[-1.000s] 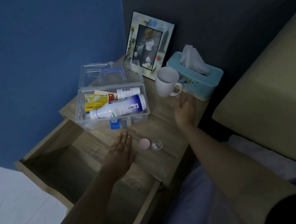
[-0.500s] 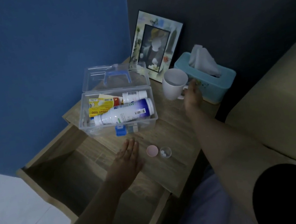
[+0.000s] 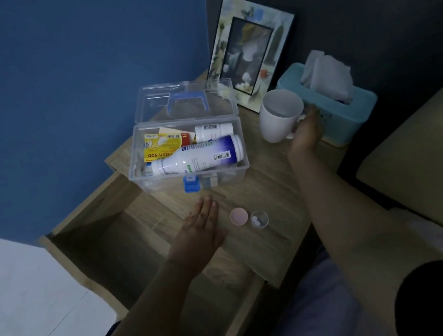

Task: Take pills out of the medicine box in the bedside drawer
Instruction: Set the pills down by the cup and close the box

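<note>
White mug point(image 3: 279, 118) apparently gripped by right hand point(image 3: 304, 137) beside tissue box point(image 3: 351, 115), left hand point(image 3: 201, 232) flat, fingers together, near pills point(image 3: 257, 221).

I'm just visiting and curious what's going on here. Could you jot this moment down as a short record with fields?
Setting: wooden bedside table, drawer pulled open
Medicine box: clear, lid open, on the tabletop, holding bottles and packets
Pills: white tablets in a small clear cup, pink cap beside it
Left hand: flat, open, beside the cap
Right hand: gripping the white mug by its handle
Behind: photo frame, teal tissue box
</note>
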Demonstrator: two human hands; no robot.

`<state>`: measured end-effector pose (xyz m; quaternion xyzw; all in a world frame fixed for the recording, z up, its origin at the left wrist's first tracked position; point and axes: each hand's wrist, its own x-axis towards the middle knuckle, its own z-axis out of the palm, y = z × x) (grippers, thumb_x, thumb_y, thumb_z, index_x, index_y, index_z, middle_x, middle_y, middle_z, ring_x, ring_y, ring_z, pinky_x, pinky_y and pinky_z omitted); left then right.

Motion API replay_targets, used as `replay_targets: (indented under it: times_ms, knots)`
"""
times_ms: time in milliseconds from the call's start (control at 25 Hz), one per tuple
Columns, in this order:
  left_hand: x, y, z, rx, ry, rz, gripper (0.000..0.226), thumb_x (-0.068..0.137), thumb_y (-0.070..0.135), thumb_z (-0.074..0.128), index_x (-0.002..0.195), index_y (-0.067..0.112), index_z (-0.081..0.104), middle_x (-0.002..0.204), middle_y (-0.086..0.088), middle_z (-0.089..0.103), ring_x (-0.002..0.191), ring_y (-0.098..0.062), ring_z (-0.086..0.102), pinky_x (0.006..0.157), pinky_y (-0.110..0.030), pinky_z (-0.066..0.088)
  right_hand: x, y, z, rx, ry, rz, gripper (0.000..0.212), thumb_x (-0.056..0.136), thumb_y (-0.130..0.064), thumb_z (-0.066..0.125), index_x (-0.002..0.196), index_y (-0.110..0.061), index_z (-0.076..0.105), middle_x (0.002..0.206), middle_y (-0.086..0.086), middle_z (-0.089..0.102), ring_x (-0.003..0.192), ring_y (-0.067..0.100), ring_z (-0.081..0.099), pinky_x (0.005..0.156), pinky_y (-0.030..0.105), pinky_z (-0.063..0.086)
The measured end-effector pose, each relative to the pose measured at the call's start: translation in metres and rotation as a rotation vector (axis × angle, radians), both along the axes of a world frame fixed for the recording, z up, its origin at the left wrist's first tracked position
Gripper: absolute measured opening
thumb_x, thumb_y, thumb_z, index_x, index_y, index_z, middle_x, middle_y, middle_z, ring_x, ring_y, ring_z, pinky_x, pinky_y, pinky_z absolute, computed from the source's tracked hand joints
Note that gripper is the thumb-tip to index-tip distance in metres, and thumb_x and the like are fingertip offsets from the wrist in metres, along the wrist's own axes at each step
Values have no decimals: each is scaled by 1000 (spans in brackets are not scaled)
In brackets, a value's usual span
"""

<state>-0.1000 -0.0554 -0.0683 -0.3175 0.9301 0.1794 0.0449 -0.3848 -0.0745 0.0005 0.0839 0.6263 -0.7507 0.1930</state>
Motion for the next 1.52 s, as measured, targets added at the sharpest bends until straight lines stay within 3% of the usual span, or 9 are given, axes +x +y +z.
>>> replay_targets:
  times_ms: [200, 480, 600, 960, 1080, 1160, 1240, 1360, 1520]
  knots:
    - [1, 0, 2, -13, -24, -1, 65, 98, 43, 27, 150, 10, 6, 161, -11, 3, 149, -23, -2, 119, -32, 4, 35, 44, 8, -81, -14, -2, 25, 92, -15, 46, 68, -17, 54, 75, -1, 58, 69, 14, 56, 61, 28, 41]
    - [0, 1, 4, 8, -47, 12, 65, 98, 42, 26, 150, 11, 3, 161, -10, 0, 149, -21, -5, 120, -34, 5, 81, 87, -21, -4, 21, 37, 28, 88, -9, 47, 62, -20, 53, 63, -6, 56, 47, -6, 55, 51, 21, 41]
    - [1, 1, 4, 9, -56, 7, 65, 98, 43, 26, 150, 11, 3, 161, -10, 0, 148, -21, -5, 120, -34, 5, 84, 88, -27, -36, 13, 34, 31, 88, -8, 48, 61, -21, 55, 54, -13, 59, 48, -6, 56, 50, 19, 42]
    - [0, 2, 8, 8, -75, 1, 66, 98, 43, 27, 150, 10, 3, 161, -11, 0, 149, -23, -3, 119, -34, 5, 90, 94, -26, 47, 78, 14, 36, 88, -8, 48, 56, -23, 55, 59, -10, 57, 50, -5, 55, 53, 21, 42]
    - [-4, -1, 24, 10, -174, -51, 67, 99, 41, 28, 150, 6, 1, 161, -14, -1, 149, -26, -2, 120, -35, 6, 91, 97, -15, 98, 13, 43, 27, 94, -22, 45, 73, -21, 61, 77, -3, 61, 73, 9, 58, 65, 28, 44]
    - [-7, -4, 43, 42, -183, -59, 65, 99, 38, 30, 149, 4, 6, 160, -15, 5, 149, -26, 4, 119, -35, 9, 91, 101, -11, 145, -32, 83, 32, 96, -35, 40, 105, -14, 62, 97, 2, 61, 91, 17, 56, 77, 31, 44]
    - [-3, -10, 65, 37, -79, -35, 57, 99, 37, 33, 146, 5, 26, 155, -16, 28, 143, -27, 27, 115, -34, 24, 88, 107, -4, 221, 67, 69, 37, 96, -34, 40, 120, -10, 54, 102, 1, 53, 87, 13, 52, 72, 27, 39]
    - [20, -21, 101, -36, 117, -114, 40, 97, 37, 38, 117, 10, 61, 117, -12, 66, 103, -24, 62, 87, -34, 49, 78, 99, 23, 316, 363, 84, 22, 95, -20, 45, 102, -3, 57, 97, 10, 53, 77, 14, 49, 66, 25, 36]
    - [34, -54, 137, -142, 343, -6, 34, 93, 31, 49, 109, 6, 66, 102, -17, 71, 91, -32, 67, 73, -35, 52, 61, 51, 61, 414, 669, 164, 26, 95, -19, 44, 96, 1, 60, 95, 7, 53, 89, 22, 51, 78, 29, 39]
